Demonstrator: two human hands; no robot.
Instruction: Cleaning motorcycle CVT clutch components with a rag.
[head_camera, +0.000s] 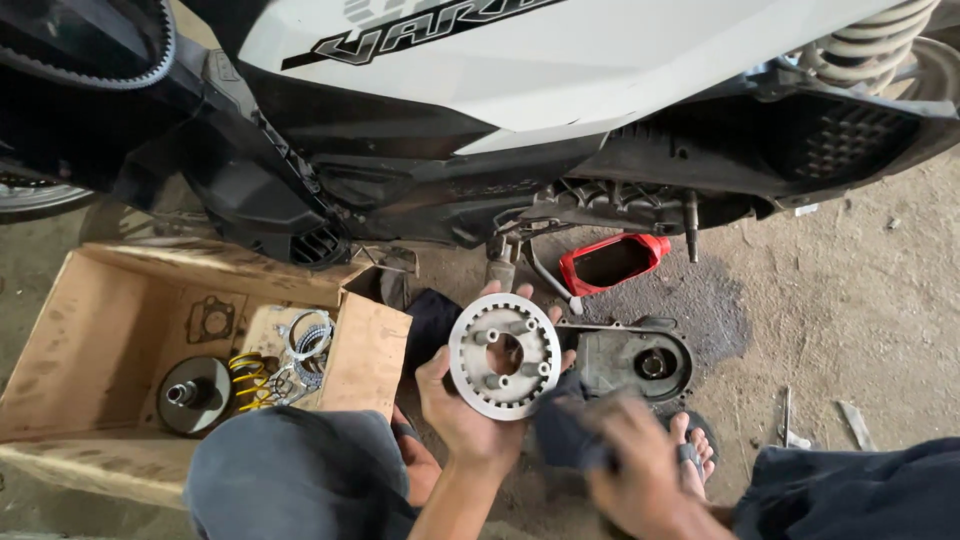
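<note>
We held the round, pale-grey metal clutch plate (504, 355), toothed around its rim and studded with short posts about a central hole, in our left hand (462, 408), fingers curled behind it and thumb on its near edge, face turned up toward us. Our right hand (630, 468), blurred, was closed around a dark blue cloth rag (566, 432) pressed against the plate's lower right edge. Just right of the plate lay a grimy dark-grey cast cover (632, 358) on the dusty concrete floor (850, 310). Beyond the plate, a red plastic funnel-like container (612, 262) sat beneath the white-and-black scooter (560, 90). Left of the plate stood an open brown cardboard box (90, 310) holding a dark round pulley (193, 394), a yellow coil spring (250, 378) and thin steel rings (308, 335).
</note>
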